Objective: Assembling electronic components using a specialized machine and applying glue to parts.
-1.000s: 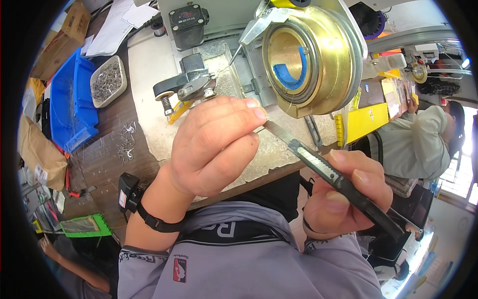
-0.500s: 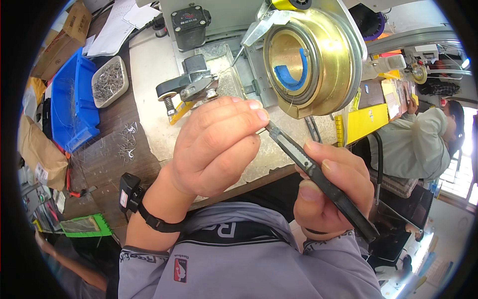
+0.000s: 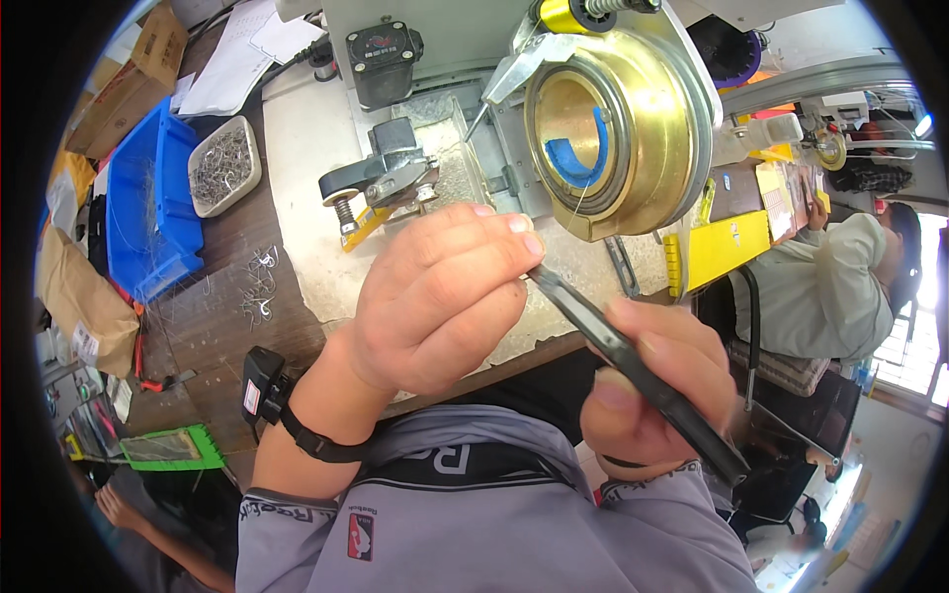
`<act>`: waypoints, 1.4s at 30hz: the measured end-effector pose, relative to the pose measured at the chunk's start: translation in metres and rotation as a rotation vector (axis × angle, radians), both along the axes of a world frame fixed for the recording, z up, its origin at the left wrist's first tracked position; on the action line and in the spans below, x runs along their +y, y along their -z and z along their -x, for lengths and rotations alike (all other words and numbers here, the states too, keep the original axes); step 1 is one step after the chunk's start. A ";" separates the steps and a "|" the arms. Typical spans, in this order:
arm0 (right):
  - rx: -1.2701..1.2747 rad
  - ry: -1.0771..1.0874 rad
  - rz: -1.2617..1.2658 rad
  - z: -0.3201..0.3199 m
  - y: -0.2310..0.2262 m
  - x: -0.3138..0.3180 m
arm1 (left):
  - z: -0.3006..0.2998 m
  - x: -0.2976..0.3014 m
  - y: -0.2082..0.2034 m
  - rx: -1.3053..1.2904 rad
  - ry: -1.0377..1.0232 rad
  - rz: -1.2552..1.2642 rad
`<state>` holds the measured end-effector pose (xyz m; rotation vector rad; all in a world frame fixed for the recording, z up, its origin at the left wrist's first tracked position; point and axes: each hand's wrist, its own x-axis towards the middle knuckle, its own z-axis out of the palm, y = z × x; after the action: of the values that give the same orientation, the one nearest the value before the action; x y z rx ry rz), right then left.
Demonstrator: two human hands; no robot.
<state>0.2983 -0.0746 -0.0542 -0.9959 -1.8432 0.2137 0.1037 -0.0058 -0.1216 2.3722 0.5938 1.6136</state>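
Note:
My right hand point(image 3: 667, 385) is wrapped around a slim black tool point(image 3: 647, 374) with a grey metal strip along its front part; it slants from the lower right up toward my other hand. At the tool's tip, the fingers of my left hand point(image 3: 445, 301) are pinched together. Whatever they hold is hidden or too small to name. Just beyond the hands stands a winding machine with a brass-coloured ring point(image 3: 638, 128), a blue liner point(image 3: 578, 163) inside its opening and a fine line hanging from it. A clamp with a spring point(image 3: 381, 178) sits left of the ring.
Loose fish hooks point(image 3: 260, 287) lie on the brown table, near a white dish point(image 3: 225, 168) full of hooks and a blue bin point(image 3: 153, 208). A yellow holder point(image 3: 727, 247) stands at the right. Another person point(image 3: 840, 282) sits at the far right.
Both hands stay close together at the tool's tip. The tool has turned slightly in my right hand, showing less of its metal strip. The view has shifted a little.

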 end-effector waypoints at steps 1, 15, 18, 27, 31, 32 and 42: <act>-0.001 0.000 -0.002 -0.001 0.001 -0.002 | 0.000 0.000 -0.001 -0.001 0.000 -0.002; -0.413 -0.095 0.018 -0.031 0.008 -0.007 | -0.008 -0.019 -0.014 -0.140 -0.137 0.311; -0.613 -0.145 0.150 -0.033 0.020 -0.004 | -0.024 -0.035 -0.032 -0.572 -0.032 0.862; -0.752 -0.115 0.235 -0.037 0.053 0.003 | -0.019 -0.045 -0.066 -1.330 0.481 1.938; -0.735 -0.114 0.254 -0.035 0.056 0.005 | -0.018 -0.047 -0.067 -1.364 0.614 1.991; -0.733 -0.113 0.251 -0.034 0.056 0.005 | -0.018 -0.047 -0.067 -1.375 0.665 1.995; -0.645 -0.133 0.247 -0.038 0.057 0.005 | -0.021 -0.047 -0.063 -1.426 0.838 2.082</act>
<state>0.3367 -0.0692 -0.1111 -1.2048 -2.5203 0.2189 0.1248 -0.0530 -0.0582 -0.2300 0.3366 0.7522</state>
